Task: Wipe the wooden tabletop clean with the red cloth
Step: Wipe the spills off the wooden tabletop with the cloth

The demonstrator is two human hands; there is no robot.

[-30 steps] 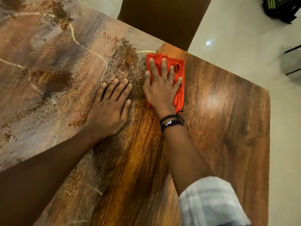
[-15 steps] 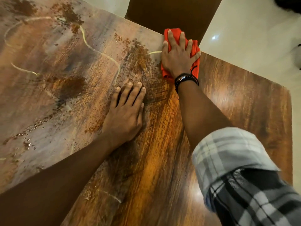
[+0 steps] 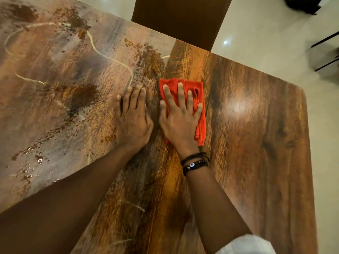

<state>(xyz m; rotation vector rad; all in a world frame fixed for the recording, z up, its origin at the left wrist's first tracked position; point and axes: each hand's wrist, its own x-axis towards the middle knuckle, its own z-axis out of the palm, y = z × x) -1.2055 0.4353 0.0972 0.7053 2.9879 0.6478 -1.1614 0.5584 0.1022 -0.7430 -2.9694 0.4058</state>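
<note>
Shining on its right half, the wooden tabletop (image 3: 256, 125) has brown spots & pale streaks on the left. Right hand (image 3: 180, 123) lies flat w/ fingers spread on the red cloth (image 3: 199, 92); left hand (image 3: 133, 123) lies flat, fingers together, on the wood just beside it.

One wooden tabletop (image 3: 256, 125) fills the frame, with one red cloth (image 3: 199, 99) at centre, two hands on it, the left hand (image 3: 133, 121) and the right hand (image 3: 180, 123), and one dark chair back (image 3: 181, 21) at upper centre.
</note>
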